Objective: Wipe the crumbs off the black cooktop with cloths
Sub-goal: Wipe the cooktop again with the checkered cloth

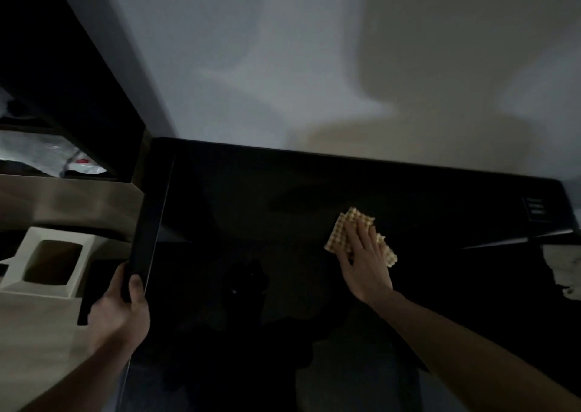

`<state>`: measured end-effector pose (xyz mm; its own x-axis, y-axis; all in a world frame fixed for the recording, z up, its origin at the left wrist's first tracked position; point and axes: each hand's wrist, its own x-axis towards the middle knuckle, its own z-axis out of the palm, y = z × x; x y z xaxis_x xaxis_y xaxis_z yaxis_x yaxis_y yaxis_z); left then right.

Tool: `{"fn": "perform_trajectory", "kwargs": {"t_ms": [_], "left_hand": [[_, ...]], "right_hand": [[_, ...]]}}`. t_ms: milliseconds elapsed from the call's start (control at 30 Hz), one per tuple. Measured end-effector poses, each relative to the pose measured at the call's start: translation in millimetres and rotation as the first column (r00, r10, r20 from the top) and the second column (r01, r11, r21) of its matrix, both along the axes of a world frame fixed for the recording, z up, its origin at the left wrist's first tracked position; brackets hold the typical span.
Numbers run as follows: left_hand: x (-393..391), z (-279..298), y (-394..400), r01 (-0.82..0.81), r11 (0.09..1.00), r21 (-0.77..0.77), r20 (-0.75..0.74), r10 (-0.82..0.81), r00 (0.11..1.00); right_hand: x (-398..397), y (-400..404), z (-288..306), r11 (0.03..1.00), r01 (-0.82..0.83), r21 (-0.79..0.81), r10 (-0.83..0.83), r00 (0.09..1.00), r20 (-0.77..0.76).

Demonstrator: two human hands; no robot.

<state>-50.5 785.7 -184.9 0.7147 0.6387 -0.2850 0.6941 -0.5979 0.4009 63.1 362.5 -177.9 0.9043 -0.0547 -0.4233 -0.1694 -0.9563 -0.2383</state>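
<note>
White box (50, 262) left of cooktop (251, 223), second cloth (564, 267) right.

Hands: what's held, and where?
Left hand grips the black cooktop by its left edge. Right hand presses flat on the yellow cloth; no grip.

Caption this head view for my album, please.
Right hand presses a yellow cloth on the black cooktop; left hand grips its edge.
</note>
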Motion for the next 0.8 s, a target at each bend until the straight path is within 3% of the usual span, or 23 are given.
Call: {"fn": "perform_trajectory", "kwargs": {"t_ms": [233,400,667,700,800], "left_hand": [[-1.5,-5.3,0.1,0.006,1.000,0.029,-0.037,-0.005,0.999],[-6.8,-20.2,0.1,0.011,0.992,0.122,-0.046,-0.005,0.999],[0.7,-12.0,-56.0,-0.058,0.981,0.187,-0.048,0.068,0.997],[-1.2,-7.6,-76.7,-0.012,0.978,0.210,-0.043,0.022,0.999],[-5.9,-1.5,-154.5,0.193,0.952,0.238,-0.042,-0.188,0.981]], "right_hand": [[87.7,-39.9,-18.4,0.998,-0.055,-0.038,0.057,0.996,0.064],[79.4,-49.5,-25.1,0.989,-0.125,-0.078,0.135,0.980,0.145],[-70.2,-108.9,-19.4,0.915,-0.400,0.047,0.387,0.906,0.170],[-101.0,-115.4,-20.9,0.881,-0.472,-0.033,0.471,0.868,0.158],[-169.4,-158.5,-21.8,0.816,-0.577,-0.024,0.571,0.800,0.183]]}}
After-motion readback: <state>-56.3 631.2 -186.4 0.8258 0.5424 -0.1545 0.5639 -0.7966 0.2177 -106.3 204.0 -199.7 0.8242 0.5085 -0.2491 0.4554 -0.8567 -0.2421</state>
